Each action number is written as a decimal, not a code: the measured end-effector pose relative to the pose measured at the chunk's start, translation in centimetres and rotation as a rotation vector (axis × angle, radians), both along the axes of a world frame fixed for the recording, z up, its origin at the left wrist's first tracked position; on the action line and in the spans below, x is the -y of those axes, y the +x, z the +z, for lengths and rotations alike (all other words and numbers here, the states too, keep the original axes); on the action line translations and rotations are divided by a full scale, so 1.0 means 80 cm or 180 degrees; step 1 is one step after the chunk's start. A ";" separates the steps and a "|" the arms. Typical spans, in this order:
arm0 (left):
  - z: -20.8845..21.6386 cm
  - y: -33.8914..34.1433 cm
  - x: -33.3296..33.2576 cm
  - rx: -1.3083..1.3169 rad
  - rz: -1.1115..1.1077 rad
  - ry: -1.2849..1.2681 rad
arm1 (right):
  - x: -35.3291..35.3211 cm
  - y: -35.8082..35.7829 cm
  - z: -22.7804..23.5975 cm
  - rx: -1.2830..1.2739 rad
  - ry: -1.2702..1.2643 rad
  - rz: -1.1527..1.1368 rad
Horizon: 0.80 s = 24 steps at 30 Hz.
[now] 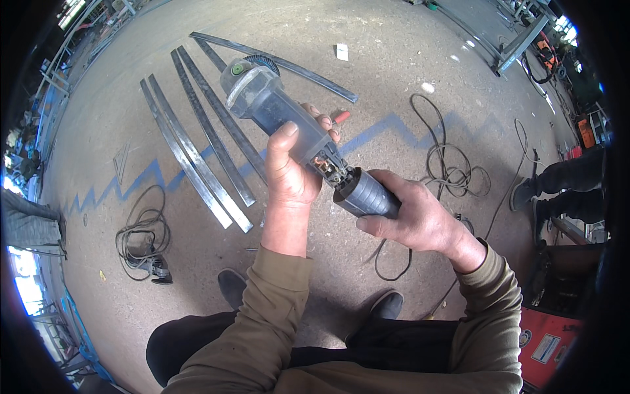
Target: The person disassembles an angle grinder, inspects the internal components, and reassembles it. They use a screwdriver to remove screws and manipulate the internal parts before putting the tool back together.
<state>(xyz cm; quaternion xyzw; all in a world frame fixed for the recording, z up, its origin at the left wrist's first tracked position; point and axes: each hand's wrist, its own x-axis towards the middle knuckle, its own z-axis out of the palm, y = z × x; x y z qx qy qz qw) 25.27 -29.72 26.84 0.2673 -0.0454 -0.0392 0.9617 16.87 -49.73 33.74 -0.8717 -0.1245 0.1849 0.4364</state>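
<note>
An angle grinder point(279, 111) with a dark grey body is held up in front of me, its head tilted to the far left. My left hand point(295, 157) wraps round the body from below, thumb on the near side. My right hand point(420, 213) grips the dark rear cover point(364, 194), which sits partly apart from the body. Between cover and body, copper-coloured inner parts point(326, 165) lie exposed. A wire-like dark disc edge point(264, 62) shows behind the grinder's head. Beyond my left fingers a small red-handled tool point(340, 117) shows, partly hidden.
Several flat metal bars point(197, 161) lie on the concrete floor beyond my hands. A second grinder with coiled cord point(141, 246) rests at left. Loose black cable point(453, 164) loops at right. A red case point(548, 345) stands lower right. Another person's legs point(571, 184) show at right.
</note>
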 end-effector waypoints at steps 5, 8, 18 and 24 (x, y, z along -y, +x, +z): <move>0.001 0.000 0.000 0.0034 -0.0024 -0.0047 | 0.000 -0.001 0.001 -0.0009 0.0062 -0.0019; 0.001 0.000 0.000 0.0057 -0.0022 -0.0018 | 0.000 0.000 0.000 0.0034 0.0063 -0.0004; -0.004 0.002 0.002 0.0017 0.0124 -0.0186 | 0.001 0.000 -0.002 0.0074 0.0043 0.0048; -0.006 0.001 0.001 -0.0016 0.0116 -0.0097 | 0.001 0.000 -0.003 0.0084 -0.0034 0.0065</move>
